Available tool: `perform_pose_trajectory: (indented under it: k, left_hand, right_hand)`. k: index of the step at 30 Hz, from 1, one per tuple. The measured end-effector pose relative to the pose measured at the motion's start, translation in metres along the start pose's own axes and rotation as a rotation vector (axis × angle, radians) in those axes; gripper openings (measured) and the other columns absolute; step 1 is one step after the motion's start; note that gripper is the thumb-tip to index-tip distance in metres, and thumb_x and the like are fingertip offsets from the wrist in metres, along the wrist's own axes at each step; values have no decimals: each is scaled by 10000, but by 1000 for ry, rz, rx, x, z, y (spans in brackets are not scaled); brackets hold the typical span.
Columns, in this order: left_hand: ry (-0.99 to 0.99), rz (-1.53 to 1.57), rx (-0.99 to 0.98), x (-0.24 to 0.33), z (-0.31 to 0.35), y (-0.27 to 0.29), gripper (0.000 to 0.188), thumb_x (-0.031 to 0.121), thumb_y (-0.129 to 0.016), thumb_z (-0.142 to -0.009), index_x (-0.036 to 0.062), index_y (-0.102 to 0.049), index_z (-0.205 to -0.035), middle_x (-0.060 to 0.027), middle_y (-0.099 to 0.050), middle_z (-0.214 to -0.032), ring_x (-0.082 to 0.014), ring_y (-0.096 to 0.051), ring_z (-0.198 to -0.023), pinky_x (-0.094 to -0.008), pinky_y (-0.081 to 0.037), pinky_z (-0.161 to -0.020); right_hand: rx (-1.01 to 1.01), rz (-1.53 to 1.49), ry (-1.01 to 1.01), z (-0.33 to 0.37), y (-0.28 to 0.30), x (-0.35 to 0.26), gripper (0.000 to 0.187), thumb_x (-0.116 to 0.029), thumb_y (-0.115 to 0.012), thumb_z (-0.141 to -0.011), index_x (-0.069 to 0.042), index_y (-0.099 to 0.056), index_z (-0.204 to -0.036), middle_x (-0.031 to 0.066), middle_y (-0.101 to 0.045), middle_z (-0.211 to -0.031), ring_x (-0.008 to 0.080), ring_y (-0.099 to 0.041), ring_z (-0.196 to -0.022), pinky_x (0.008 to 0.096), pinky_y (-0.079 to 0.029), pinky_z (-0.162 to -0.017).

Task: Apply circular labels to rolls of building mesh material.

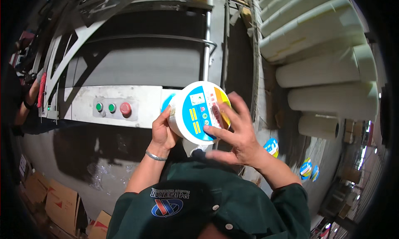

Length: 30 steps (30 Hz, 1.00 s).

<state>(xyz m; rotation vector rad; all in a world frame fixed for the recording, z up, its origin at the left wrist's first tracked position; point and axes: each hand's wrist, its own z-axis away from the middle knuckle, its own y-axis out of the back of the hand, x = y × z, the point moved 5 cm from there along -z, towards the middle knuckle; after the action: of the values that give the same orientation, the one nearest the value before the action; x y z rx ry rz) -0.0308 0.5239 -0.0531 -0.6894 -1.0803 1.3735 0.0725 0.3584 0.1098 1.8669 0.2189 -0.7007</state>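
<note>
Place: a factory or industrial workshop
Machine (85,93): large, metal-framed, filling the left side
Push buttons (112,108): two green, one red, on the machine's near face
White rolls (311,30): big, lined up along the right
Cardboard boxes (61,205): brown, at near left
Co-worker's forearm (30,95): beside the machine's left end
Floor (99,194): bare grey, scuffed

Gray floor (81,185) at the left, with crumpled clear plastic (99,176) lying on it. Brown cardboard boxes (60,208) there too, at the near left. Over at the right, a gray strip (286,133), hard to tell if floor. Big white rolls (320,68) lying side by side there, toward the far end. Nearer on that side, small round things with blue and yellow tops (306,168).
</note>
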Motion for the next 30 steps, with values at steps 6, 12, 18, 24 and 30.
perform_pose_trajectory:
  k: [6,12,18,24,30]
  left_hand:
    - [-69,11,-137,93,-34,-32,403,292,-581,-1013,-6,-631,-1280,-136,-709,-1218,-257,-663,-1155,-416,-506,-1047]
    - [-395,-582,192,205,-96,-40,729,396,-610,-1039,42,-249,-1565,-164,-572,-1376,-189,-543,-1230,-325,-411,-1080]
    - [-671,-1001,203,252,-51,-35,803,158,-719,-931,22,-245,-1566,-210,-507,-1413,-249,-520,-1249,-371,-403,-1052]
    - [-580,-948,267,271,-22,3,796,44,-703,-881,15,-274,-1551,-161,-563,-1299,-218,-546,-1156,-360,-414,-1021]
    - [-449,-895,297,240,-34,-24,725,17,-660,-892,2,-323,-1534,-116,-596,-1167,-158,-572,-996,-293,-450,-943]
  right_hand:
    - [30,-149,44,-127,-21,11,530,-454,-920,-590,-136,-712,-959,324,-301,-1586,564,-345,-1404,607,-285,-1156]
    - [228,-228,59,-257,-50,52,528,-329,-904,-532,-81,-695,-948,301,-488,-1456,461,-510,-1320,496,-436,-1090]
    - [506,88,-355,-349,-88,165,554,-408,-881,-584,-81,-717,-1000,178,-629,-1179,397,-594,-1092,476,-492,-953]
    - [490,321,-492,-403,-122,211,702,-633,-850,-618,-127,-731,-1089,204,-526,-1349,416,-462,-1246,518,-368,-1097]
    - [158,-227,-578,-422,-142,209,987,-802,-626,-787,-62,-546,-1436,230,-573,-1427,388,-527,-1348,464,-439,-1092]
